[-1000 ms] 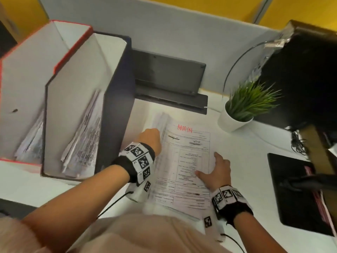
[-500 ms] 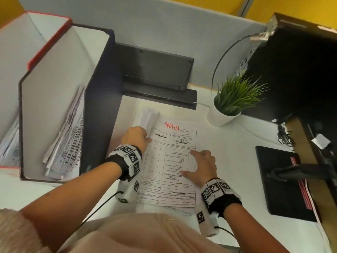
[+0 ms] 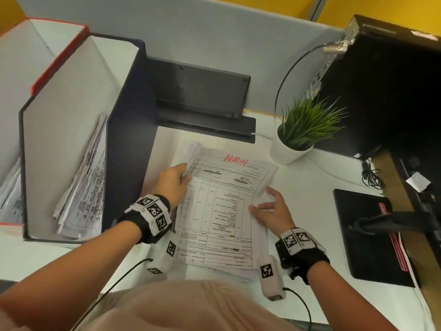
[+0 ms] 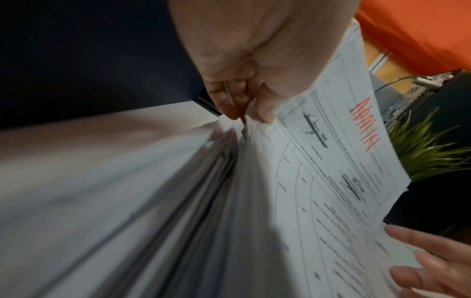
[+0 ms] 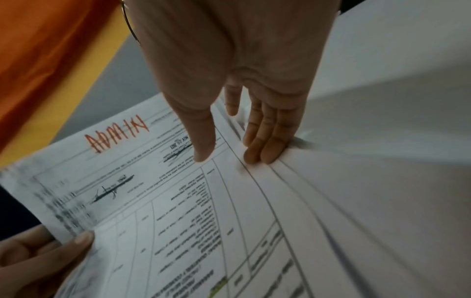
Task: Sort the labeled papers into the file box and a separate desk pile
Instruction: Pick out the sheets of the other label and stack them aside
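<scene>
White tabletop (image 3: 310, 211) is carrying the paper stack (image 3: 260, 225) beside the navy file box (image 3: 128, 144), which is standing open-topped to receive sheets. Left hand (image 3: 173, 185) is pinching the red-labeled top sheet (image 3: 222, 201) at its far left corner, apparently to peel it off, while right hand (image 3: 272, 209), fingers straight, is pressing the stack's right edge, likely steadying the sheets below.

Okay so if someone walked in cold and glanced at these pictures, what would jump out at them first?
Probably the red handwritten ADMIN label at the far end of the top sheet, which lies on a paper stack mid-desk. Both hands are on it: the left hand pinches the sheet's left edge, and the right hand lies with straight fingers at its right edge. To the left stands a dark blue file box already holding papers.
</scene>
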Demonstrator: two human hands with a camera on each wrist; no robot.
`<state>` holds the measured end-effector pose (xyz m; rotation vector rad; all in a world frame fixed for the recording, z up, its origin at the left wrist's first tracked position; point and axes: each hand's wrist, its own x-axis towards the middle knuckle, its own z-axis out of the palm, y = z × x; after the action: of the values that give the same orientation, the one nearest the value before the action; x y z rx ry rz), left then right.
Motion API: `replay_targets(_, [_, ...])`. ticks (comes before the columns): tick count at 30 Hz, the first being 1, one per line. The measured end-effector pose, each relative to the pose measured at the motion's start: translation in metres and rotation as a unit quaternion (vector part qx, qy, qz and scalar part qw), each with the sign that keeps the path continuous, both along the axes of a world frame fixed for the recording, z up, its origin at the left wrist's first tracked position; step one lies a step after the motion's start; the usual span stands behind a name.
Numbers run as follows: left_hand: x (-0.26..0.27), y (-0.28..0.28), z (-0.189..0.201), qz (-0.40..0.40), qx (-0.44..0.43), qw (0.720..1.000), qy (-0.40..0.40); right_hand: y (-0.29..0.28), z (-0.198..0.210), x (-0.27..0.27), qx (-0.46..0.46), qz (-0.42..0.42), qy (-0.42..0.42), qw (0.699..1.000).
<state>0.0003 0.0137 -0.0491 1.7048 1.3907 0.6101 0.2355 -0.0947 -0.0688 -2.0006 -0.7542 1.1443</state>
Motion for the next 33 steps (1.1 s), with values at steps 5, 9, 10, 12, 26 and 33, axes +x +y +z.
replay_targets(5, [-0.001,-0.001,-0.004,-0.032,0.104,0.991,0.081,0.0,-0.003,-0.002,0.01,-0.01,-0.012,1.0])
replay_targets(9, [-0.001,-0.007,-0.004,-0.02,0.231,0.969,0.081,-0.002,-0.004,-0.002,0.006,-0.006,-0.018,1.0])
replay_targets(10, [-0.001,-0.006,-0.004,-0.014,0.215,0.975,0.053,-0.002,-0.005,-0.003,0.006,-0.006,-0.019,1.0])
replay_targets(12, [0.001,-0.007,-0.004,0.004,0.156,0.988,0.004,-0.003,-0.005,-0.003,0.006,-0.008,-0.022,1.0])
replay_targets(26, [0.004,-0.003,0.01,-0.04,-0.088,0.979,-0.177,0.0,0.001,0.0,0.041,-0.011,0.042,0.998])
replay_targets(33, [0.011,0.023,0.005,0.152,-0.198,0.962,-0.112,-0.005,-0.01,0.002,0.076,-0.108,0.095,0.987])
